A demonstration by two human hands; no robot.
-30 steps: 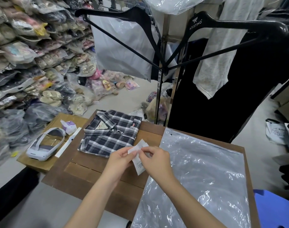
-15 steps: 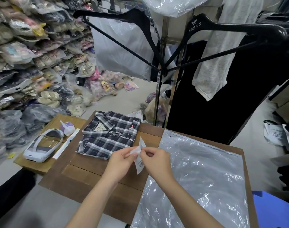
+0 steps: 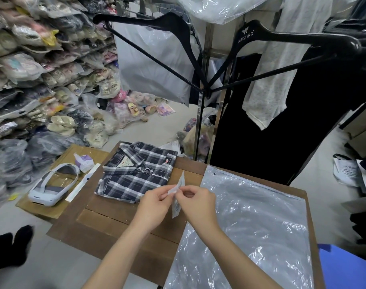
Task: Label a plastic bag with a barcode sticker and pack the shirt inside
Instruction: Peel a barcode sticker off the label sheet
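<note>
Hands at the near middle, over the wooden table (image 3: 119,222): left hand (image 3: 157,207) and right hand (image 3: 195,202) both pinched shut on the barcode sticker (image 3: 178,197), fingertips meeting at its upper part, apparently peeling label from backing. Sticker held on edge, long axis running near to far, clear of the tabletop. Just right of the hands, plastic bag (image 3: 250,226) lying flat and empty, long axis near to far, its far edge toward the clothes rack. Bag nearer the right hand, almost under its wrist, so probably a short carry rightward and down to stick the label. Farther and left, folded plaid shirt (image 3: 139,172) flat on the table, collar toward the far side, closer to the left hand, not yet packed. Beyond, black hangers (image 3: 282,36) on the rack, and heaps of bagged footwear (image 3: 52,80) on the far left.
</note>
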